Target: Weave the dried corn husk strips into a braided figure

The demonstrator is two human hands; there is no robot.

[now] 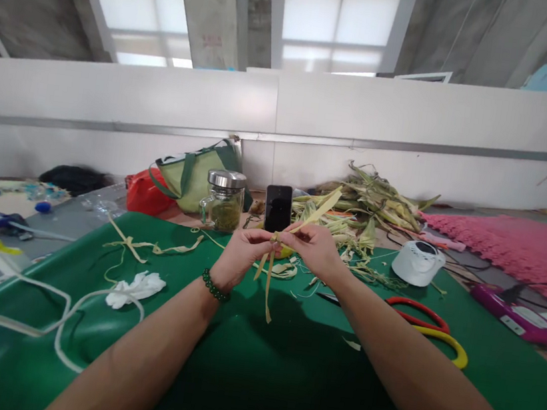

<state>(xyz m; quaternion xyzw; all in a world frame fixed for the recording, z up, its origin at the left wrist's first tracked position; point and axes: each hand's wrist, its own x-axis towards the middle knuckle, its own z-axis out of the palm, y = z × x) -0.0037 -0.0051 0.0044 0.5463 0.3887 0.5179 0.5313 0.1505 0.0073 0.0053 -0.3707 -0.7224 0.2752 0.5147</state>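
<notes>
Both of my hands meet over the middle of the green mat [252, 370], pinching pale yellow corn husk strips [320, 212]. My left hand [245, 255], with a green bead bracelet [215, 286] at the wrist, grips a small knot or crossing of the strips between thumb and fingertips. On the other side of that crossing, my right hand [315, 247] pinches the husk. One broad strip sticks up to the right, while narrow ends hang below the fingers. Just beyond my hands stands a black phone [278, 207]. How the strips are joined is partly hidden by my fingers.
Scissors [417, 318] with red and yellow handles lie under my right forearm. A glass jar mug [223, 202], a heap of corn husks [375, 198] and a white device [417, 263] stand behind. Crumpled tissue [136, 289] and a white cable [61, 318] lie left; a purple power strip [516, 312] lies right.
</notes>
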